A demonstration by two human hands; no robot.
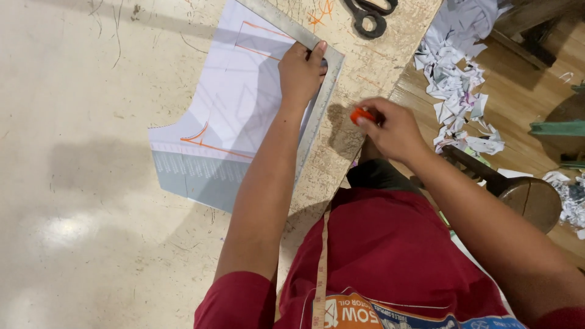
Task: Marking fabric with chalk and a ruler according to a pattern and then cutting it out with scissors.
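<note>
Paper pattern piece (pixel 231 116), pale and marked with orange lines, is being kept flat on the large worn table (pixel 79 158), close to its right edge. A metal L-square ruler (pixel 317 109) is being laid over the sheet's right side, its corner pointing towards the table edge and its long arm running down along the paper. The ruler is being pressed down by the left hand (pixel 300 73), whose fingers are curled over the inner edge near the corner, palm resting on the paper. A small orange piece of chalk (pixel 361 114) is being pinched in the closed fingertips of the right hand (pixel 396 129), which is being held just beside the ruler, over the bare table edge. Black scissors (pixel 368 15) are being left lying at the top of the table, well apart from both hands. Paper scraps (pixel 454 85) are lying scattered on the wooden floor to the right, near a round wooden stool (pixel 536 198).
</note>
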